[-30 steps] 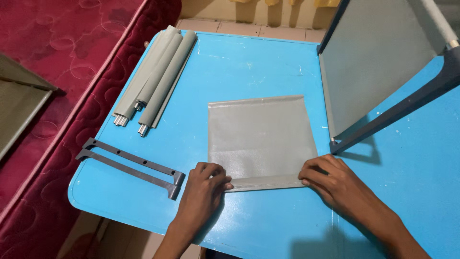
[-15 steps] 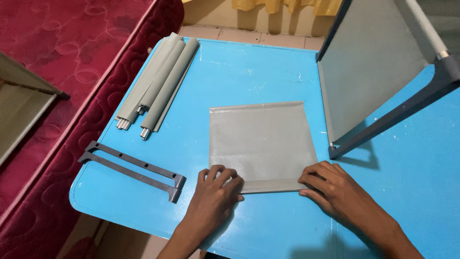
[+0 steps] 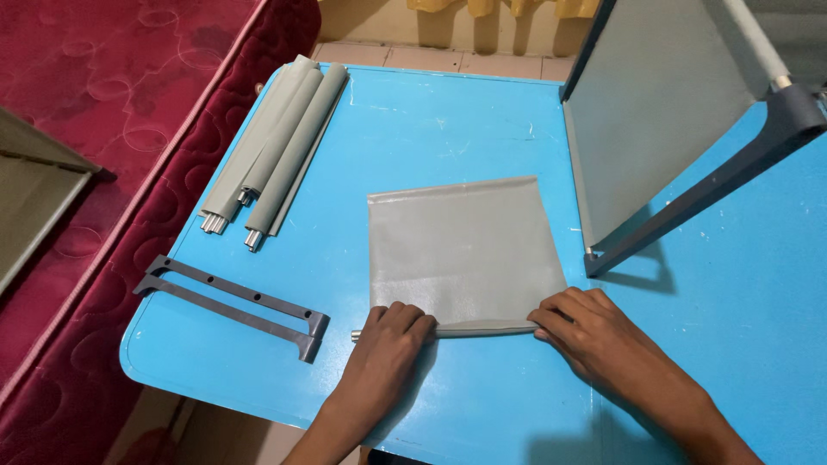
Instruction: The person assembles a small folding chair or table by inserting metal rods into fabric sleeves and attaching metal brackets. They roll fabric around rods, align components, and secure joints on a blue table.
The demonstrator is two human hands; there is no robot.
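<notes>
1. Grey fabric sheet [image 3: 463, 251] lies flat on the blue table [image 3: 413, 129], near the table's middle; its near edge at 6 o'clock is rolled around a thin metal rod [image 3: 355, 335], whose bare tip pokes out at the roll's 9 o'clock end.
2. Left hand [image 3: 388, 340] rests on the left end of the roll, fingers curled down over it and pressing on it; the rod tip shows just beside the knuckles.
3. Right hand [image 3: 590, 327] sits on the right end of the roll, at 3 o'clock from the left hand, fingertips bent onto the rolled edge; both hands are closed on the fabric sheet.
4. At 10 o'clock from the sheet lie rolled grey panels [image 3: 274, 142] with metal rod ends showing, set side by side and touching one another.
5. At 9 o'clock from the left hand lies a dark grey bracket [image 3: 233, 306], a flat two-bar piece with small holes, well apart from the sheet.
6. At 2 o'clock stands an upright grey panel [image 3: 655, 103] held in a dark frame [image 3: 715, 176]; its foot is just beside the sheet's far right corner.
7. Red mattress [image 3: 103, 112] borders the table at 9 o'clock.
</notes>
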